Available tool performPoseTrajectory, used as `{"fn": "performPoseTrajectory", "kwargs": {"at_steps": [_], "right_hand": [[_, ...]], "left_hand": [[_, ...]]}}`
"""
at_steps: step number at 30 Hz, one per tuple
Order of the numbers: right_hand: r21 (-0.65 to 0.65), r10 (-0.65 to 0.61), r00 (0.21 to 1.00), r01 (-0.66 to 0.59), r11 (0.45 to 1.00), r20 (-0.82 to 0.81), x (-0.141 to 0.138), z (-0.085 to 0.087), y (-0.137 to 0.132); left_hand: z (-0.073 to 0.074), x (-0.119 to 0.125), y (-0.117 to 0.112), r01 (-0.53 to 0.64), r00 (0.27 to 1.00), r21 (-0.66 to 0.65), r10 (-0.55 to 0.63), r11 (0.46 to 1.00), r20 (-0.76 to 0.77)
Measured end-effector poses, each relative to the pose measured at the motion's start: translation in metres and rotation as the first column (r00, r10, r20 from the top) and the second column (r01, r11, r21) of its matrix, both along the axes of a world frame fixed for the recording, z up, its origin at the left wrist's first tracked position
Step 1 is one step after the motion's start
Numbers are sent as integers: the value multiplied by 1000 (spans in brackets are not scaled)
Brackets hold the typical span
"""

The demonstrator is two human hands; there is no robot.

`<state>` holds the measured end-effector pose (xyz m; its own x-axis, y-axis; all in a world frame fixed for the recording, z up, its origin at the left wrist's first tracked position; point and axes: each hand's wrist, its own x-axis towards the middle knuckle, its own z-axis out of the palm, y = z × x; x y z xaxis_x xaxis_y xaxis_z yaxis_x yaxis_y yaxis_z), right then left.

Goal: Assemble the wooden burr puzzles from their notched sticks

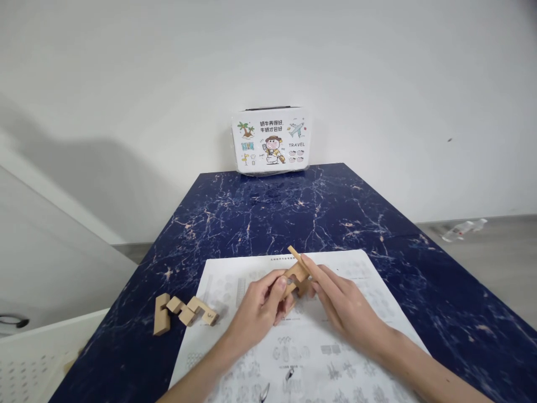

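Note:
Above a printed instruction sheet [306, 347], both hands are closed around notched wooden puzzle pieces [298, 272] that meet at an angle. My left hand [262, 299] pinches the lower left side, thumb on top. My right hand [342, 296] grips the right side, its index finger along a thin piece whose end sticks up past the fingertips. The fingers hide much of the wood, so how the pieces fit together cannot be made out. Left of my left hand lie loose notched wooden puzzle pieces [161, 314], some resting over the sheet's edge, one marked with a number.
The sheet lies on a dark blue marbled table [268, 215]. At the far edge a white cartoon case [272, 140] stands against the wall. A white perforated basket [29, 364] is low at the left. A clear plastic bottle [464, 229] lies on the floor at right.

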<state>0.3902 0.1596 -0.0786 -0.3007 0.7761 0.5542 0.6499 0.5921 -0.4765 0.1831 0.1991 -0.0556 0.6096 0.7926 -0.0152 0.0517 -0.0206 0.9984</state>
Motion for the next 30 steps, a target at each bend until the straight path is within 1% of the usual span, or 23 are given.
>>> {"fn": "performPoseTrajectory", "kwargs": {"at_steps": [4, 7, 11, 17, 22, 27, 30], "right_hand": [[16, -12, 1000, 12, 1000, 13, 0, -1, 1], [14, -58, 998, 58, 998, 10, -1, -2, 2], [-14, -98, 995, 98, 995, -10, -1, -3, 2], [3, -142, 990, 142, 990, -10, -1, -7, 2], [-7, -128, 991, 128, 992, -23, -1, -9, 2], [-32, -76, 997, 75, 997, -33, -1, -9, 1], [-35, -67, 997, 65, 997, -47, -2, -9, 1]], "left_hand": [[-1, 2, -2, -30, 1000, 16, 30, 999, -3], [0, 4, -4, -53, 998, 28, 54, 998, -16], [2, 5, -6, -30, 999, 40, 32, 999, -41], [-1, 4, -8, 1, 999, 76, 3, 997, -53], [-2, 4, -8, 19, 997, 84, -13, 996, -80], [0, 3, -8, 41, 996, 72, -35, 997, -87], [0, 4, -8, 53, 995, 62, -48, 997, -83]]}}
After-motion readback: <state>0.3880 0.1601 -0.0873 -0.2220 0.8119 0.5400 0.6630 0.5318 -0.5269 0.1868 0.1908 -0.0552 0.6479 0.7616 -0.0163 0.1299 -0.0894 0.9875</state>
